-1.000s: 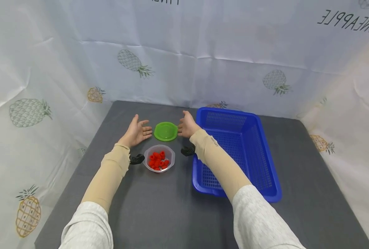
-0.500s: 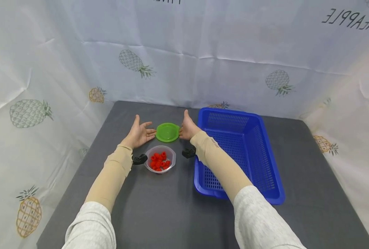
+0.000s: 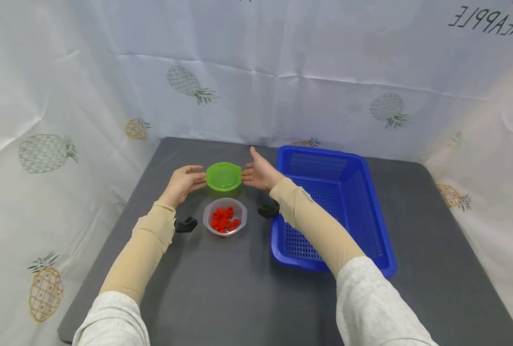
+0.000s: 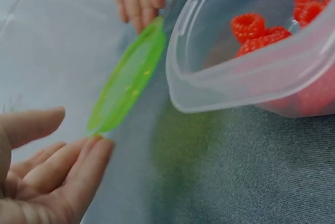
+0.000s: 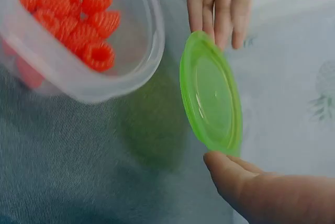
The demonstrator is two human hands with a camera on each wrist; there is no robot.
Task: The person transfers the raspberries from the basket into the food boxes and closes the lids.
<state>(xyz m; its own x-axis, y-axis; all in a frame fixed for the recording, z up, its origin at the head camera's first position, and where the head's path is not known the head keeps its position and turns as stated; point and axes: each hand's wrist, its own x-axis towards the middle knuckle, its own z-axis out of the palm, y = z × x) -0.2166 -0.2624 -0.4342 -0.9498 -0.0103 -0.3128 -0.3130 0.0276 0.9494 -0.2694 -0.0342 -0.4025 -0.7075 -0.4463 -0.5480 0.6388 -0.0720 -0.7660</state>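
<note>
A round green lid [image 3: 223, 177] is held level between my two hands, beyond the bowl, with its greenish shadow on the cloth below. My left hand [image 3: 182, 183] touches its left edge with extended fingertips; in the left wrist view the thumb stands apart from the lid [image 4: 128, 80]. On the opposite edge press the straight fingertips of my right hand [image 3: 259, 173], thumb raised. Closer to me sits a clear plastic bowl [image 3: 207, 222], uncovered, with several red raspberries [image 3: 223, 219] inside. The right wrist view shows the raspberries [image 5: 78, 25] heaped in it.
A large blue plastic basket [image 3: 388, 240] stands to the right, partly under my right forearm. Dark grey cloth covers the table [image 3: 221, 293]. A white pineapple-print curtain [image 3: 273, 110] hangs along the back and both sides.
The green lid has come up off the table between both hands and shifted slightly left. My left hand has turned, its fingers now at the lid's edge. The bowl stays put.
</note>
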